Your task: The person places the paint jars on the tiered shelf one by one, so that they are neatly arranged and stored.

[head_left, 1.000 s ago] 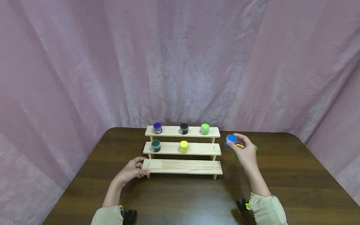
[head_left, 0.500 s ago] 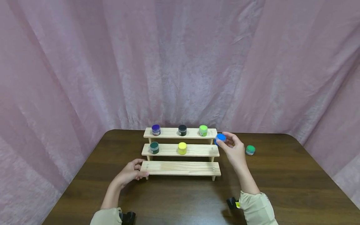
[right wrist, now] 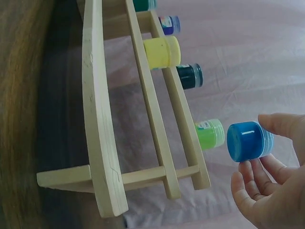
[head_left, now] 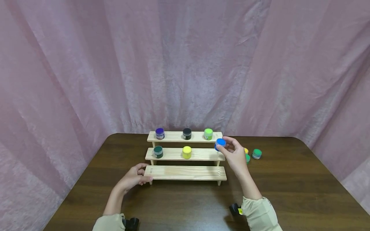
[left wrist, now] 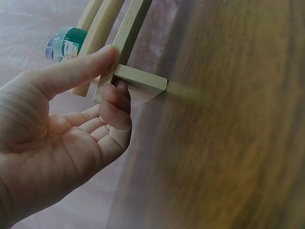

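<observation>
A three-step wooden display stand (head_left: 185, 173) sits on the table. My left hand (head_left: 131, 178) grips the left end of its lowest step; the left wrist view shows the thumb (left wrist: 81, 71) against the board and curled fingers at its underside. Between thumb and fingertips, my right hand (head_left: 236, 158) pinches a blue paint jar (head_left: 220, 143) over the right end of the middle step. In the right wrist view the blue jar (right wrist: 249, 141) hangs apart from the boards. The middle step bears a dark green jar (head_left: 158, 152) and a yellow jar (head_left: 187, 152).
On the top step stand a purple jar (head_left: 160, 133), a black jar (head_left: 187, 133) and a light green jar (head_left: 208, 134). Right of the stand, a green jar (head_left: 256, 154) is on the table; another green jar (head_left: 247, 158) and a yellow-orange one (head_left: 246, 150) are partly hidden by my right hand.
My right hand has carried the blue jar leftward, from beside the stand to over the middle step's right end. Jars behind that hand have come into view. The left hand keeps its grip.
</observation>
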A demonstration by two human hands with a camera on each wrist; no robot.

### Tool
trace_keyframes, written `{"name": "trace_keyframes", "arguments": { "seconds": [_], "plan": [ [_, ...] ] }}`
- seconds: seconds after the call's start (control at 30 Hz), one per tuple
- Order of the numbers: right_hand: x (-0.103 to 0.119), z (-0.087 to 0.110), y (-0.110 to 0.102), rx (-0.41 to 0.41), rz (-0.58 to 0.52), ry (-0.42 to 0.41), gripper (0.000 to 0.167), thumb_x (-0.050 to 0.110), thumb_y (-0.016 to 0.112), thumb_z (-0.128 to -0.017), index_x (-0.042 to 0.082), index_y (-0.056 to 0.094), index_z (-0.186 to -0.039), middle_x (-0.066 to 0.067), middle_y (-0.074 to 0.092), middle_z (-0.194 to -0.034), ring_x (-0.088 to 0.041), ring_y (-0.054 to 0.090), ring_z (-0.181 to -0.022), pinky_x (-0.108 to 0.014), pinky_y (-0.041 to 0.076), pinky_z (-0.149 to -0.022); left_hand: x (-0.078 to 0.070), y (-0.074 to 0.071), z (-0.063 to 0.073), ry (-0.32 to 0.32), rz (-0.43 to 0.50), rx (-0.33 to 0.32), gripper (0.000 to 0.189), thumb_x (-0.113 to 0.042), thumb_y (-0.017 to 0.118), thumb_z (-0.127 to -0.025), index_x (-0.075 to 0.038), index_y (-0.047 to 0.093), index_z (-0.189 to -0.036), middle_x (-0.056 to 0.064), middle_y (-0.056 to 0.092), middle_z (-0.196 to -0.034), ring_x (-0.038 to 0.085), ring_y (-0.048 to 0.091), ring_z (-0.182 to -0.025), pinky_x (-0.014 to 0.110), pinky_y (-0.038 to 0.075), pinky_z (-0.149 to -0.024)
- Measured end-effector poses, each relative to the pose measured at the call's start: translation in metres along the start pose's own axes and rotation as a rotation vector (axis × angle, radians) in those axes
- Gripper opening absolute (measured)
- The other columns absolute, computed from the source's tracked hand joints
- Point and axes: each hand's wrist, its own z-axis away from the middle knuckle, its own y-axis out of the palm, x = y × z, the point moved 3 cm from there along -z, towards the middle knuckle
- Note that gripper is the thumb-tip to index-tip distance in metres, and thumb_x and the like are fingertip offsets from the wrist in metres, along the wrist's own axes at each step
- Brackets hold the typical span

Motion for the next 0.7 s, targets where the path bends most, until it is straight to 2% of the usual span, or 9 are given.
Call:
{"name": "trace_keyframes", "arguments": {
  "seconds": [0.5, 0.7],
  "plan": [
    [-0.005, 0.001, 0.015, 0.006, 0.002, -0.031, 0.040, 0.013, 0.074, -0.086, 0.002, 0.062, -0.123, -0.013, 0.062, -0.103, -0.005, 0.056, -0.087, -0.010, 0.047, -0.077, 0.000, 0.001, -0.001, -0.001, 0.016, -0.002, 0.073, -0.006, 0.072, -0.083, 0.012, 0.032, -0.142, 0.005, 0.062, -0.083, 0.015, 0.051, -0.070, 0.026, 0.044, -0.062],
    [-0.004, 0.003, 0.019, 0.024, 0.015, -0.039, 0.040, 0.016, 0.074, -0.087, 0.003, 0.062, -0.123, -0.015, 0.064, -0.109, -0.007, 0.057, -0.091, -0.012, 0.047, -0.079, -0.001, 0.000, 0.000, 0.005, 0.019, 0.006, 0.075, -0.006, 0.072, -0.083, 0.012, 0.030, -0.143, 0.004, 0.063, -0.083, 0.015, 0.051, -0.070, 0.026, 0.044, -0.063]
  ]
}}
